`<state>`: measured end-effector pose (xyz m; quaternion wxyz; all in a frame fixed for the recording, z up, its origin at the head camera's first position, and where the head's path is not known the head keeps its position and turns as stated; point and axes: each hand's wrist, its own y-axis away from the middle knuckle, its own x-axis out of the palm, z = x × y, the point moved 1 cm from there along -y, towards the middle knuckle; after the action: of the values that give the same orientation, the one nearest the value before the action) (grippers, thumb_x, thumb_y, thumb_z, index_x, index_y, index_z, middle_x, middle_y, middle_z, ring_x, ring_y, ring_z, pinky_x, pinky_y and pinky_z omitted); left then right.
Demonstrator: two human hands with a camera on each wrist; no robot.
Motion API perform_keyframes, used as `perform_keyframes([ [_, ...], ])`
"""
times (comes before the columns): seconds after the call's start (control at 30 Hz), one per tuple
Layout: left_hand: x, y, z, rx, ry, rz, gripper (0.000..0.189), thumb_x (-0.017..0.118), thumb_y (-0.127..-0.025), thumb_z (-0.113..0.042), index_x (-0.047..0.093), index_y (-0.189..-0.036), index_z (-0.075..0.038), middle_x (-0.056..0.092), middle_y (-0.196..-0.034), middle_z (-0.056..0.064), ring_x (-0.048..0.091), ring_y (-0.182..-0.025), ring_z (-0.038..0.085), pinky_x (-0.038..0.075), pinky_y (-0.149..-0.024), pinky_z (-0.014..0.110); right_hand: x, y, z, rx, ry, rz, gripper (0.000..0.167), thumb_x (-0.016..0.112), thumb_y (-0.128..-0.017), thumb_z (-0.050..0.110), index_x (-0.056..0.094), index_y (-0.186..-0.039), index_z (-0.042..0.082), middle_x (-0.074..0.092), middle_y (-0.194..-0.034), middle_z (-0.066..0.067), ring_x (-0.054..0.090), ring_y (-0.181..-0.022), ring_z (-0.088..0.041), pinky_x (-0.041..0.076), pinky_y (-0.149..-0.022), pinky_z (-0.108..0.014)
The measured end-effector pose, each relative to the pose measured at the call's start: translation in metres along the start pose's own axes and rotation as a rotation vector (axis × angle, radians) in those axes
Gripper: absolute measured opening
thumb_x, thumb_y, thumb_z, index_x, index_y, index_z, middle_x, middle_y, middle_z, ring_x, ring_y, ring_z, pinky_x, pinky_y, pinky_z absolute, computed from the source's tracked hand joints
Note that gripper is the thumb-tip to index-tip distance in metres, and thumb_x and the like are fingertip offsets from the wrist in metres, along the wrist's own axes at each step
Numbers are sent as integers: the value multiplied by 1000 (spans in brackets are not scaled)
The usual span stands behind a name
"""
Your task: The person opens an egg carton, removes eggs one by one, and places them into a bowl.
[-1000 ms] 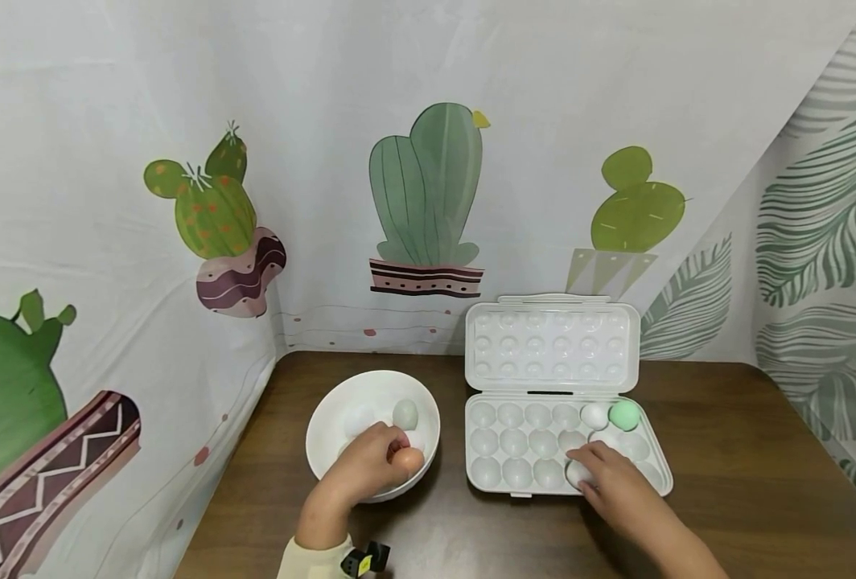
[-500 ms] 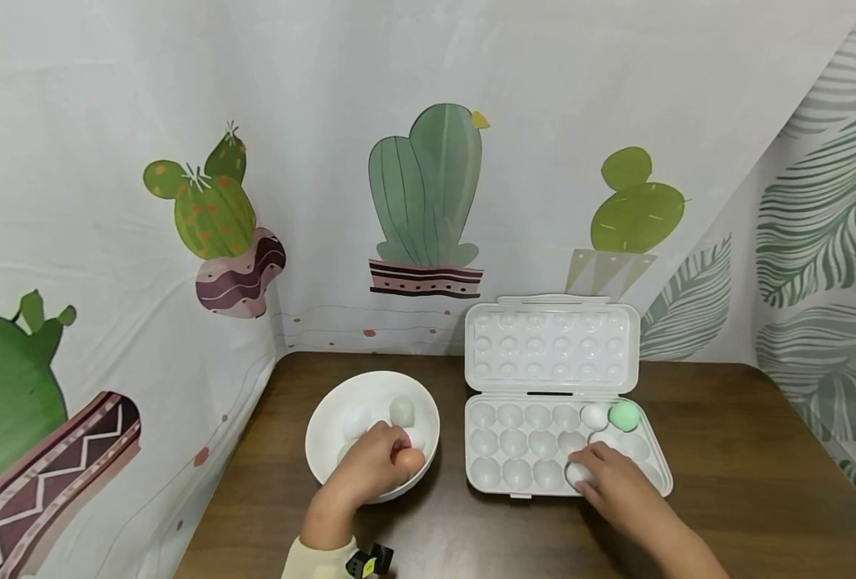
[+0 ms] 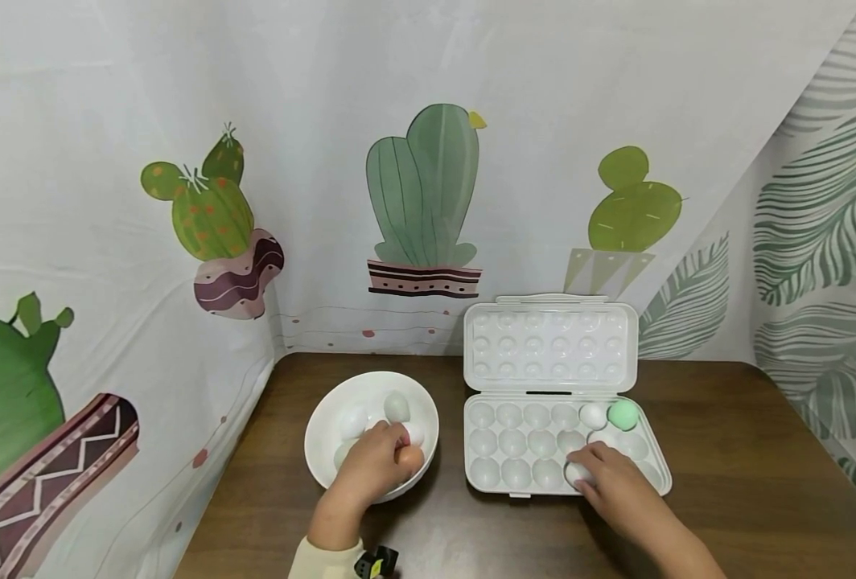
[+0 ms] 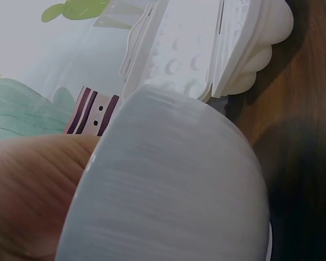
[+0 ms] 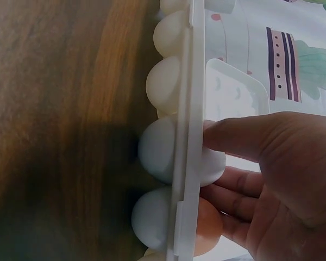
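Note:
My left hand (image 3: 370, 462) reaches into the white bowl (image 3: 316, 414), its fingers curled against an orange egg (image 3: 410, 459); its fingertips are partly hidden. Beside it in the bowl are a pale green egg (image 3: 397, 406) and several white ones. In the left wrist view the bowl's side (image 4: 168, 179) blocks sight of the fingers. At the open egg carton (image 3: 482, 488), my right hand (image 3: 612, 478) grips a white egg (image 3: 577, 473) in the front row. The right wrist view shows an orange egg (image 5: 208, 227) in the neighbouring hollow, close to the fingers.
A mint green egg (image 3: 623, 415) and a white egg (image 3: 593, 416) sit in the carton's back row at the right. The carton lid (image 3: 551, 346) stands raised near the cactus-printed cloth (image 3: 327, 161). Everything rests on a brown wooden table (image 3: 457, 539).
In the bowl, the pale green egg has shifted a little up and left, and more of the white eggs shows. My left wrist has edged right; my right hand stays on its egg.

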<state>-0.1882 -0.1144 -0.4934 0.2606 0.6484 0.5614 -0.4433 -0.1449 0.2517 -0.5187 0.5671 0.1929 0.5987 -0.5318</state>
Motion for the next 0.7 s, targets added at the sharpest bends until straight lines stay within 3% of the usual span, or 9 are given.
perform_keyframes([
  [0.37,0,1,-4,-16,-21,-5,10,71,-77,-15,61,-80,-12,51,-75,1,47,-68,18,39,-62,30,4,1,-1,-39,2,-37,35,87,-71,7,72,-103,11,66,-96,3,65,-85,-17,54,-78,-37],
  [0.7,-2,1,-2,-24,14,21,14,76,-75,-11,64,-83,-10,52,-75,2,45,-68,16,38,-62,28,2,3,0,-24,-4,-27,35,86,-72,8,72,-104,11,66,-98,3,66,-89,-16,55,-81,-37],
])
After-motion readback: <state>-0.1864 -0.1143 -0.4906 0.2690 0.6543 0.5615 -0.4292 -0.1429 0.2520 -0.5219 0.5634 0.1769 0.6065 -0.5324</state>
